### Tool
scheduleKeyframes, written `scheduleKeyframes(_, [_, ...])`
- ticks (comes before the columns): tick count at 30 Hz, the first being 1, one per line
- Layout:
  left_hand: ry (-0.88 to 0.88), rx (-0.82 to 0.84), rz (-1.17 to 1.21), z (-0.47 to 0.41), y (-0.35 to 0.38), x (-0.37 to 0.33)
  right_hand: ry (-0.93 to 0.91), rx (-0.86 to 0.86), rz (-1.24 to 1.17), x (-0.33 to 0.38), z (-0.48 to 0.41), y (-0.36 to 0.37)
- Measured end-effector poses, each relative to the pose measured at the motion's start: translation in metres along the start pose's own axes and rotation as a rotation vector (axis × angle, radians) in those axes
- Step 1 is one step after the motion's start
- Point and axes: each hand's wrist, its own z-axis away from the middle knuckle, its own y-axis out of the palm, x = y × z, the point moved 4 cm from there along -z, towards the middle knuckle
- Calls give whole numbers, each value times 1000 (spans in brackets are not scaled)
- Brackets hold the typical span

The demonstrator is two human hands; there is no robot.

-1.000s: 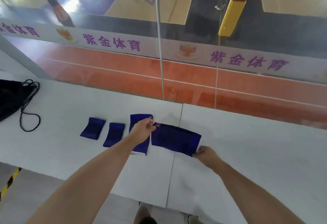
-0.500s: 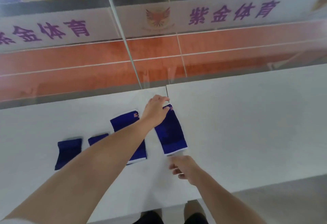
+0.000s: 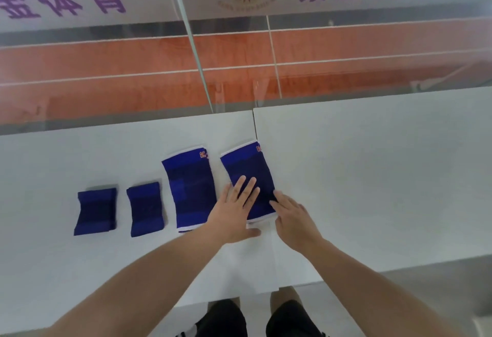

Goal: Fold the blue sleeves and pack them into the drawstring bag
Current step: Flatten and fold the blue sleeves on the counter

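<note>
From my seat I see my left hand [image 3: 234, 211] lying flat on the near half of the long sleeve [image 3: 253, 168], its fingers [image 3: 241, 184] straight and slightly spread, pressing the blue cloth onto the white table [image 3: 372, 176]. The thumb sticks out sideways on bare table just short of the sleeve's white near hem.

My right hand [image 3: 295, 216] comes in just beside those fingers, on their right. Its fingertips [image 3: 278, 198] touch the sleeve's right edge low down. I cannot tell whether they pinch the edge or only rest against it, as the cloth hides part of one tip.

The sleeve lies unfolded, running away from my fingertips, with its orange mark at the far corner next to the table seam [image 3: 254, 126].

To the left of my left fingers, just beside the knuckles, lies a second long sleeve [image 3: 190, 190], also flat. Further left of it, apart from each other, lie a short sleeve [image 3: 145, 208] and another short sleeve [image 3: 96, 211], well away from both hands
</note>
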Motion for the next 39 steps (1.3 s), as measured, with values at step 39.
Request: scheduleKeyframes(39, [-279, -185, 854, 26, -47, 36, 30, 56, -211, -1, -54, -34])
